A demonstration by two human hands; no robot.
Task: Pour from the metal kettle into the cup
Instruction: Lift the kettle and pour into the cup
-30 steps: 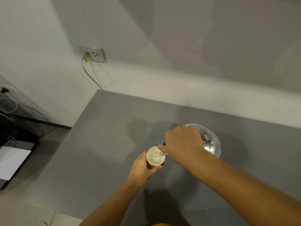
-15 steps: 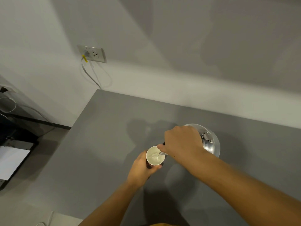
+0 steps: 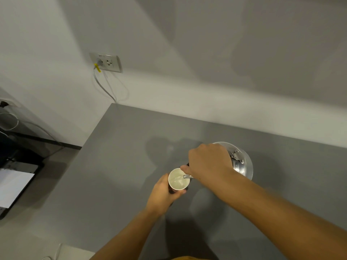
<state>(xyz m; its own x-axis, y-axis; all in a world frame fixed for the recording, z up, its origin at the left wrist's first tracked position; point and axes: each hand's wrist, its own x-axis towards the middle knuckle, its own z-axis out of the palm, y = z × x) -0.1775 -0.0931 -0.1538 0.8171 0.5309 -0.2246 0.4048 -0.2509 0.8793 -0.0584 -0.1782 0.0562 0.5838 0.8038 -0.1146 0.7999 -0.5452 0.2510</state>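
Observation:
A shiny metal kettle [image 3: 242, 165] is tilted to the left above the grey table [image 3: 116, 166]. My right hand [image 3: 208, 162] grips its handle and hides most of its top. The thin spout [image 3: 187, 176] reaches over the rim of a paper cup [image 3: 178, 180] with a white inside and a dark outside. A clear stream runs from the spout into the cup, which holds liquid. My left hand [image 3: 163, 194] wraps the cup from the left and below. Whether the cup rests on the table is hidden.
The table's left edge runs down from the wall corner [image 3: 112, 104]. A wall socket [image 3: 106, 61] with a plugged cable sits above it. A dark device with a white sheet [image 3: 13, 186] lies on the floor at the left. A white wall backs the table.
Both hands hold nearly the same pose. The kettle stays tilted over the cup and the liquid in the cup looks slightly higher.

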